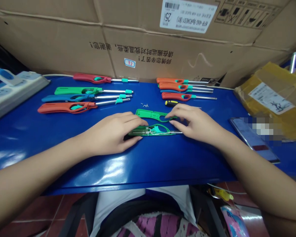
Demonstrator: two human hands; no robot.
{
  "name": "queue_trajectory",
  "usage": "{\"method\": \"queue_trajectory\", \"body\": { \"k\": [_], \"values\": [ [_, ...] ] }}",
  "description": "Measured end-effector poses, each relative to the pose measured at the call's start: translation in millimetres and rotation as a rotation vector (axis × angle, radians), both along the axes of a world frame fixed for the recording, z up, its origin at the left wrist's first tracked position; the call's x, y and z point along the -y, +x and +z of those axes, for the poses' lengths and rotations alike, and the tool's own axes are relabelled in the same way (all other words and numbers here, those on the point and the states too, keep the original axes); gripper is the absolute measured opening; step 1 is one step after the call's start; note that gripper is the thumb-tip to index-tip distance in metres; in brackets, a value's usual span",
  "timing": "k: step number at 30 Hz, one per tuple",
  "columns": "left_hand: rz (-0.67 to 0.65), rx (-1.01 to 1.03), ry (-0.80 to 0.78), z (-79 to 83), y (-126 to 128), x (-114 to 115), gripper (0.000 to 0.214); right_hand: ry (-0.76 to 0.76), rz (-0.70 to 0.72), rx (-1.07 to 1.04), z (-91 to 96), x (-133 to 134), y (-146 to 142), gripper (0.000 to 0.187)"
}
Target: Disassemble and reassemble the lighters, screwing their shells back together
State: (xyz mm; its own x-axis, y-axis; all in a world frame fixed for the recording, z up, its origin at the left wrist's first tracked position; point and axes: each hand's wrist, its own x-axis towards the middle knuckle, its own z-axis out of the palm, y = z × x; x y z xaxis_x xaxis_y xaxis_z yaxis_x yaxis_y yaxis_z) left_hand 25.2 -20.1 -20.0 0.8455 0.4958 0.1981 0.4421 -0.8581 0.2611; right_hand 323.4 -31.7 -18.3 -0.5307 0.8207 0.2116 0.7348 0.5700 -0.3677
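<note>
At the far left a power strip [14, 89] lies on the blue table [138, 164]. Next to it, coloured lighters [84, 97] lie in neat rows with their nozzles to the right, probably so that they are easy to pick one by one. The left hand [113, 133] lies over the handle end of the opened green lighter [153, 130] in the middle of the table. Its fingers are together on top and the thumb is on the near side, which seems to keep the lighter from sliding. Just beyond lies the green cover [150, 114]. The right hand [194, 123] has curled fingertips at the trigger part; I cannot tell if they pinch something or only touch. A screwdriver [171, 103] lies close behind it, and more orange lighters [180, 88] lie farther back
</note>
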Motion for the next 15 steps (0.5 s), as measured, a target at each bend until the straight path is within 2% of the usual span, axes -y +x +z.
{"method": "queue_trajectory", "body": {
  "k": [2,5,7,10,12,15],
  "values": [
    [0.011,-0.007,0.037,1.7,1,0,0.03,0.026,0.011,0.085,-6.3,-3,1,0.022],
    [0.03,0.007,0.063,2.3,2,1,0.029,0.03,0.005,0.101,-10.8,-7,2,0.009],
    [0.045,0.044,0.086,1.3,3,1,0.03,0.037,0.008,0.049,-10.8,-9,2,0.002],
    [0.073,0.136,0.176,-0.5,3,-2,0.034,0.02,-0.036,-0.159,-9.4,-8,-3,0.007],
    [0.084,0.172,0.268,-1.1,1,-4,0.037,-0.107,-0.112,-0.402,-8.8,-6,-8,0.012],
    [0.074,0.173,0.366,-1.2,-1,-5,0.041,-0.443,-0.198,-0.731,-7.6,-1,-15,0.027]
  ]
}}
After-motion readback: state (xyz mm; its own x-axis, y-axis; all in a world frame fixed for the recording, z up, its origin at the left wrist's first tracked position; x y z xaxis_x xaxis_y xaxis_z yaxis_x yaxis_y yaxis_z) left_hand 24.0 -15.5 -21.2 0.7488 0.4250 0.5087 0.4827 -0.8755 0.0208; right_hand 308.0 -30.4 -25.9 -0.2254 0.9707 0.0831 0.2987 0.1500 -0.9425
